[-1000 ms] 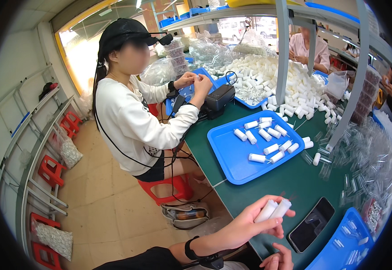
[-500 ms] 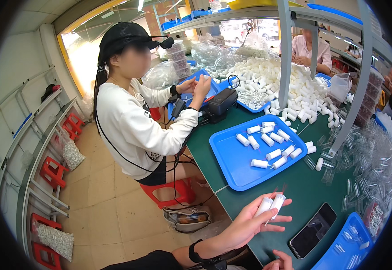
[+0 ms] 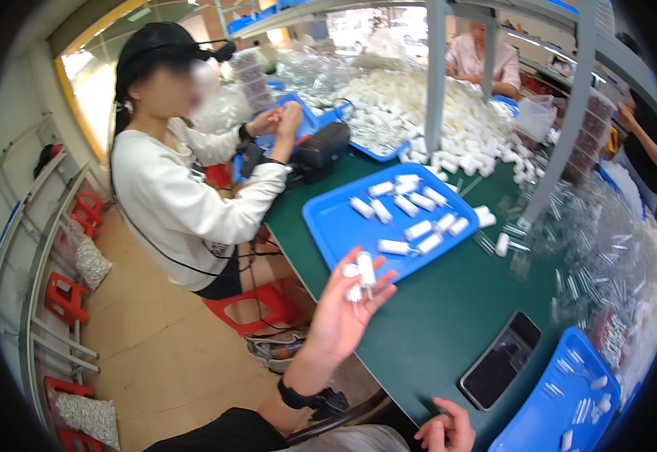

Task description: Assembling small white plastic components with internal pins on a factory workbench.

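My left hand (image 3: 341, 316) reaches in front of the near edge of a blue tray (image 3: 321, 218). Palm up, it holds two small white cylinders (image 3: 364, 273) with thin pins sticking out. Several similar white cylinders (image 3: 394, 246) lie loosely in that tray, some with a thin metal pin at one end. Down at the lower edge, my right hand (image 3: 449, 428) rests with loosely bent, parted fingers and nothing seen in it. A dark phone (image 3: 500, 361) lies on the green table next to it.
A second blue tray (image 3: 524, 429) with clear tubes and white pieces stands at the lower right. Clear tubes (image 3: 585, 248) are heaped behind it. Grey shelf posts (image 3: 434, 83) rise by a large white pile (image 3: 396, 105). A co-worker (image 3: 185, 181) sits at the left.
My left hand has moved forward toward the tray, still carrying the two white cylinders. More of my right hand shows. The whole view has shifted as my head turned.
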Available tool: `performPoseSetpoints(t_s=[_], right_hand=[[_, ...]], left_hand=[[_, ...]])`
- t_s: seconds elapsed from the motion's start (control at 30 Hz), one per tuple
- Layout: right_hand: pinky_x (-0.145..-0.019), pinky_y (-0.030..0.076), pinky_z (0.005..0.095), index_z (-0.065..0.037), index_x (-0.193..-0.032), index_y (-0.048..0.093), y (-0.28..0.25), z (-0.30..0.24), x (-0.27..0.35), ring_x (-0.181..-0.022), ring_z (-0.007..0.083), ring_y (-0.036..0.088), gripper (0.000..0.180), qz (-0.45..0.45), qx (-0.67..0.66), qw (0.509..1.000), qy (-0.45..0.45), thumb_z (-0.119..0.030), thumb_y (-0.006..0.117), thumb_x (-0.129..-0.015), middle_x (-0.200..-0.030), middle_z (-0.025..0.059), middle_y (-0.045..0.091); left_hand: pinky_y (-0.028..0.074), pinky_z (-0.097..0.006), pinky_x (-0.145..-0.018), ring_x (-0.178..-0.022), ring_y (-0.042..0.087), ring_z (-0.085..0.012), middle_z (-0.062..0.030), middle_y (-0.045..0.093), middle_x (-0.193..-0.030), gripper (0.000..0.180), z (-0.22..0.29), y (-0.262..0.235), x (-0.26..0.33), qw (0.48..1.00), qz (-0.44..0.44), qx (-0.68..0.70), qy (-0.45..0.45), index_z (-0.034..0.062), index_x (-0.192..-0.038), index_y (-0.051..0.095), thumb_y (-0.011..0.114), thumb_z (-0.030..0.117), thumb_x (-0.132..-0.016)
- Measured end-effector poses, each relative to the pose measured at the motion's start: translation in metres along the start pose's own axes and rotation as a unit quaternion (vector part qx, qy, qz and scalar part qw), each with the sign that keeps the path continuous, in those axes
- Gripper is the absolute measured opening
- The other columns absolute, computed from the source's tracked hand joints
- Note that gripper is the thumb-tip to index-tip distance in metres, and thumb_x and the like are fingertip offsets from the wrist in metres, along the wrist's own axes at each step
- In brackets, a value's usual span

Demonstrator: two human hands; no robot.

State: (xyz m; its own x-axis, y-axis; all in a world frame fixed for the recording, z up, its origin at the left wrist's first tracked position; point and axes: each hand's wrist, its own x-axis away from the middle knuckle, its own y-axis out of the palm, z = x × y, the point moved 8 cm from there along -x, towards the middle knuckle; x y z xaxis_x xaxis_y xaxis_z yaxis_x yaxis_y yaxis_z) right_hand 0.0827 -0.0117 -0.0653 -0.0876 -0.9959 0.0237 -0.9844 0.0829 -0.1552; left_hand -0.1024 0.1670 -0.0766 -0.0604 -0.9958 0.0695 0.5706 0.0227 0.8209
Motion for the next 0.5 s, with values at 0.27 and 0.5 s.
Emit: performPoseSetpoints(t_s=[0.27, 0.5], right_hand=[[-0.051, 0.036, 0.0221, -0.001, -0.123, 0.053, -0.003, 0.001, -0.003, -0.054, 0.0059, 0.044, 0.03, 0.0, 0.008, 0.999, -0.031, -0.005, 0.051, -0.093, -0.067, 0.0028, 0.055], [-0.052, 0.036, 0.0215, -0.001, -0.121, 0.055, -0.002, 0.001, 0.001, -0.055, 0.0061, 0.044, 0.029, -0.001, 0.011, 1.0, -0.001, -0.005, 0.053, -0.092, -0.067, 0.0021, 0.055]], left_hand=[[0.021, -0.048, -0.114, -0.134, 0.022, -0.0448, -0.0267, 0.028, -0.14, 0.062, 0.002, 0.006, -0.005, 0.975, -0.052, 0.213, -0.038, -0.002, -0.136, 0.025, 0.05, 0.026, -0.086], [0.006, -0.043, -0.116, -0.142, 0.009, -0.0306, -0.0172, 0.009, -0.153, 0.094, 0.018, 0.006, -0.001, 0.994, -0.096, 0.049, 0.008, 0.0131, -0.15, 0.002, 0.053, 0.043, -0.077]])
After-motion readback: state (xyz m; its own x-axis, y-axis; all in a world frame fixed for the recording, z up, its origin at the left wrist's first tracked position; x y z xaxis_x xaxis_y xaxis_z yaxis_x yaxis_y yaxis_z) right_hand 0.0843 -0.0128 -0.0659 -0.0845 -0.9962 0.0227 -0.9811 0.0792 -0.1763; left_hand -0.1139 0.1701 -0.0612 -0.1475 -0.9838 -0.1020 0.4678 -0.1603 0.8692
